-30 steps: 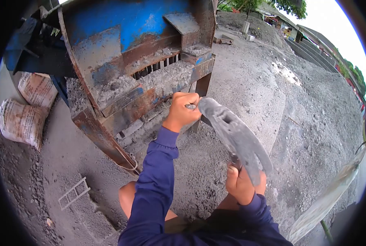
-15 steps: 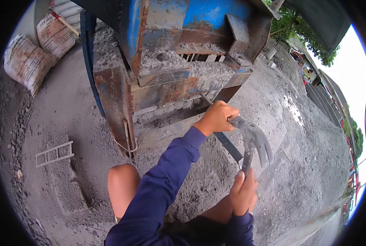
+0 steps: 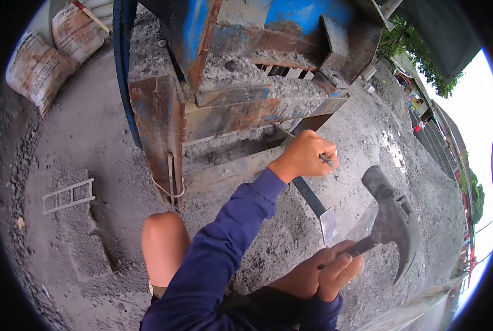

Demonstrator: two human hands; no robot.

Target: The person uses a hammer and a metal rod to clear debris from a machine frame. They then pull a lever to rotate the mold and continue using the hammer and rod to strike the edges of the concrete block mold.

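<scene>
My left hand [image 3: 307, 156] is closed around a thin metal rod [image 3: 284, 131]. One end pokes out past my fingers, and the other reaches up to the lower beam of a rusty blue machine [image 3: 224, 121]. Where the rod's far tip touches is hard to make out. Lower right, my right hand [image 3: 340, 268] grips a claw hammer [image 3: 392, 212] by its handle. The hammer's head is raised clear of the rod, its claw curving down to the right. Between the hands and the machine a flat-bladed tool [image 3: 311, 199] lies on the ground, its blade bright.
Grey grit cakes the machine's ledges. Two printed sacks [image 3: 39, 71] stand at the upper left, with a wooden-handled tool [image 3: 92, 16] across them. A ladder-like metal frame [image 3: 68, 196] lies on the gritty ground at left. My bent knee [image 3: 165, 240] is close below the machine.
The hammer has swung away from the rod's end, back and down to the right. My left hand still holds the rod, and the view has shifted slightly.
</scene>
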